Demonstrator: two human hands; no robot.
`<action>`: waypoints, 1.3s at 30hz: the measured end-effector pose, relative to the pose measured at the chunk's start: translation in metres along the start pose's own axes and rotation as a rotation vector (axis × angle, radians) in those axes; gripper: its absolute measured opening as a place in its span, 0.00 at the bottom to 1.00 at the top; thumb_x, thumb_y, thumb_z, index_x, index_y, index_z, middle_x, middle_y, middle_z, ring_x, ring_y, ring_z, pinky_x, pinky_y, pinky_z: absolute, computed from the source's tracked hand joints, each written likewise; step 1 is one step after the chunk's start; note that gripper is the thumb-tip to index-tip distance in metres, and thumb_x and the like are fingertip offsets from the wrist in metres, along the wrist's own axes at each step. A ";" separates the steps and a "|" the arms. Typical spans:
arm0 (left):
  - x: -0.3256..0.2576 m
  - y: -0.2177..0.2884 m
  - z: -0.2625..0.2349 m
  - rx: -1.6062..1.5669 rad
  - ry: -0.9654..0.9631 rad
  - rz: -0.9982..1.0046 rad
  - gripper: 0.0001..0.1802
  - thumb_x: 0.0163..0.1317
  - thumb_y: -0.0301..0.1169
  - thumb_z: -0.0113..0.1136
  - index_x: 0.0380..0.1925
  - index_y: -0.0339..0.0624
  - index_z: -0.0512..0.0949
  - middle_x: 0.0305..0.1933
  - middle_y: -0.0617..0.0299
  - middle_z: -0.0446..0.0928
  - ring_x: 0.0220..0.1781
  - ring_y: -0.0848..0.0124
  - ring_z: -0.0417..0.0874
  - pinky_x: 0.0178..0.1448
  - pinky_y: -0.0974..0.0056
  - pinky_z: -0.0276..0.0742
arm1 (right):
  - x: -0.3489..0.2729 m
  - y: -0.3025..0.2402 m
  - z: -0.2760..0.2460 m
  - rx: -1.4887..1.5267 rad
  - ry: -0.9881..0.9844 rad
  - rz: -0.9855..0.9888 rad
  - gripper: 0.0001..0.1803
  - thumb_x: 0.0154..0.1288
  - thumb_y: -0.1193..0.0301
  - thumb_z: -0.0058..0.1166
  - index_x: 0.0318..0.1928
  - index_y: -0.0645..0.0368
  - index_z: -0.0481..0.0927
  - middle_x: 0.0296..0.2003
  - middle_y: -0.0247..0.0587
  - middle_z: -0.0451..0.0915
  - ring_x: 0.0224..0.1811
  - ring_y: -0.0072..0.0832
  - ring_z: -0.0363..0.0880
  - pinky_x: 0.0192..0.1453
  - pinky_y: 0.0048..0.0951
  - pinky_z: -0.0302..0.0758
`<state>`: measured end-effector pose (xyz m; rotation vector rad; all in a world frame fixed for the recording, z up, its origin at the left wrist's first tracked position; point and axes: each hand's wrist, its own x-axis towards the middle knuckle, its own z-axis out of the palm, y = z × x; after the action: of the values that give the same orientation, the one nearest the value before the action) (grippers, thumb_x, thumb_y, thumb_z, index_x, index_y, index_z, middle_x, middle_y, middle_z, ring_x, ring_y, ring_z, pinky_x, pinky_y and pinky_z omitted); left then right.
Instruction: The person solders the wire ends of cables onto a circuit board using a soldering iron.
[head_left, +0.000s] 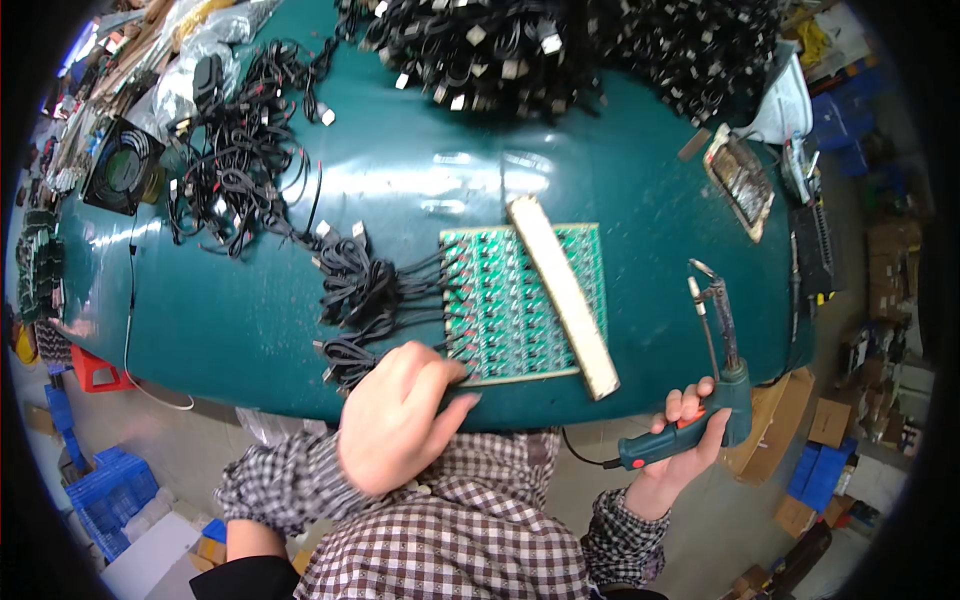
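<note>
My right hand (688, 447) is closed around the handle of a green soldering gun (738, 408), held upright at the table's front edge. Its metal tip and thin feed tube point away from me. My left hand (395, 418) rests at the near left corner of a green circuit board panel (490, 310), fingers curled down; whatever lies under the fingertips is hidden. Black USB cables (358, 290) lie bundled left of the panel, their wire ends reaching its left edge. A pale, long bar (565, 297) lies slantwise across the panel's right part.
Large heaps of black cables (490, 60) cover the table's far side, and another tangle (240, 170) lies at left. A small fan (122, 165) stands at the left edge. A stained tray-like piece (738, 183) sits far right. The green table (240, 340) has a curved-looking front edge.
</note>
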<state>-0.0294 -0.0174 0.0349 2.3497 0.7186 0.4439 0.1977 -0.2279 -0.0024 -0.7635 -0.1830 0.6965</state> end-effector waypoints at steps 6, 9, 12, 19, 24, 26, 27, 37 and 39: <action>0.063 0.015 -0.052 0.114 -0.242 0.305 0.25 0.52 0.24 0.66 0.53 0.40 0.74 0.55 0.50 0.74 0.54 0.53 0.77 0.55 0.53 0.74 | 0.059 -0.016 -0.032 0.176 -0.069 -0.008 0.20 0.75 0.56 0.47 0.53 0.60 0.65 0.33 0.36 0.70 0.38 0.27 0.73 0.34 0.31 0.85; 0.106 0.008 -0.032 0.276 -0.250 0.396 0.22 0.54 0.24 0.62 0.51 0.43 0.74 0.55 0.53 0.74 0.57 0.55 0.76 0.58 0.55 0.71 | 0.071 -0.008 -0.032 0.250 -0.080 0.016 0.20 0.76 0.56 0.46 0.53 0.59 0.65 0.33 0.35 0.68 0.38 0.25 0.71 0.35 0.30 0.84; 0.120 0.005 -0.028 0.322 -0.194 0.409 0.23 0.54 0.24 0.63 0.52 0.42 0.74 0.55 0.53 0.74 0.57 0.55 0.76 0.59 0.55 0.70 | 0.065 -0.005 -0.037 0.190 -0.032 -0.053 0.21 0.73 0.55 0.51 0.51 0.59 0.66 0.32 0.33 0.69 0.36 0.24 0.71 0.28 0.29 0.85; 0.099 -0.004 -0.033 0.235 -0.190 0.343 0.23 0.55 0.23 0.61 0.53 0.43 0.75 0.55 0.52 0.74 0.55 0.55 0.77 0.58 0.55 0.74 | 0.069 -0.011 -0.030 0.116 -0.029 -0.040 0.18 0.74 0.57 0.50 0.50 0.58 0.65 0.32 0.34 0.68 0.34 0.22 0.69 0.30 0.24 0.80; 0.169 -0.042 -0.002 0.433 -0.223 0.694 0.20 0.60 0.30 0.54 0.54 0.49 0.76 0.54 0.62 0.75 0.59 0.61 0.75 0.64 0.54 0.68 | 0.068 -0.006 -0.033 0.132 -0.009 -0.040 0.19 0.74 0.57 0.50 0.51 0.59 0.66 0.32 0.34 0.69 0.36 0.22 0.71 0.31 0.24 0.81; 0.184 -0.048 -0.005 0.335 -0.464 0.637 0.15 0.59 0.30 0.56 0.47 0.45 0.78 0.47 0.60 0.74 0.53 0.60 0.77 0.56 0.56 0.76 | 0.066 -0.005 -0.033 0.129 -0.016 -0.049 0.19 0.74 0.57 0.50 0.51 0.59 0.66 0.32 0.34 0.69 0.36 0.22 0.71 0.31 0.25 0.82; 0.190 -0.047 -0.005 0.297 -0.539 0.630 0.13 0.59 0.30 0.56 0.44 0.43 0.78 0.46 0.59 0.74 0.51 0.60 0.77 0.52 0.56 0.78 | 0.064 -0.006 -0.033 0.127 -0.021 -0.058 0.19 0.74 0.58 0.50 0.51 0.59 0.66 0.33 0.34 0.69 0.36 0.23 0.71 0.32 0.25 0.82; 0.210 -0.048 -0.001 0.042 -0.533 0.680 0.14 0.54 0.25 0.61 0.42 0.43 0.79 0.43 0.58 0.74 0.48 0.57 0.79 0.49 0.54 0.79 | 0.070 -0.002 -0.030 0.057 0.030 -0.049 0.20 0.73 0.55 0.51 0.50 0.58 0.67 0.32 0.32 0.70 0.34 0.21 0.70 0.27 0.23 0.80; 0.194 -0.046 -0.002 0.030 -0.407 0.629 0.23 0.52 0.23 0.59 0.51 0.46 0.78 0.45 0.55 0.75 0.50 0.56 0.80 0.51 0.54 0.77 | 0.069 -0.004 -0.031 0.103 0.024 -0.041 0.20 0.73 0.55 0.50 0.51 0.58 0.66 0.32 0.33 0.69 0.34 0.22 0.69 0.28 0.24 0.80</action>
<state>0.1061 0.1288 0.0309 2.5492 -0.2160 0.1953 0.2646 -0.2040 -0.0279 -0.6679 -0.1399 0.6528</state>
